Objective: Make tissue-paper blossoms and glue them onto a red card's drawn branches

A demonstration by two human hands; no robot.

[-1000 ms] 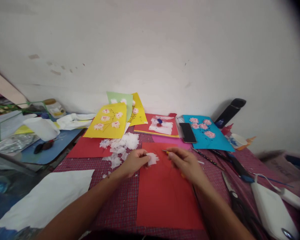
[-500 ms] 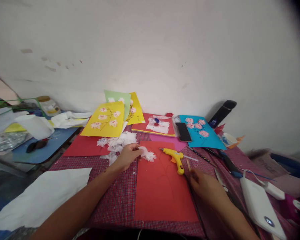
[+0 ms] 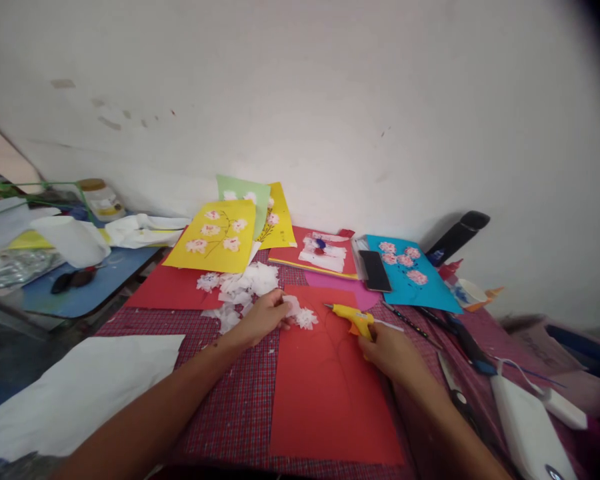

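A piece of white tissue paper (image 3: 293, 305) is pinched in my left hand (image 3: 266, 317), over the left edge of a red paper sheet (image 3: 330, 400). Just right of those fingertips, a white tissue flower (image 3: 307, 319) rests on the sheet. My right hand (image 3: 387, 348) is wrapped round the handle of a yellow glue gun (image 3: 353, 316), whose nozzle points left over the sheet's upper part. A clear glue stick pokes out of its back. Thin curved pencil lines run across the sheet. Crumpled white tissue pieces (image 3: 245, 288) lie behind my left hand.
Finished flower pictures on yellow (image 3: 215, 230) and blue paper (image 3: 425, 267) stand at the back. Right of the sheet are a phone (image 3: 375, 270), scissors (image 3: 457, 393) and a white power bank (image 3: 527, 427). A white sheet (image 3: 90, 387) lies at the left.
My right hand has moved up and left and closed round the glue gun's handle. My left hand still pinches the tissue. The whole view has shifted slightly.
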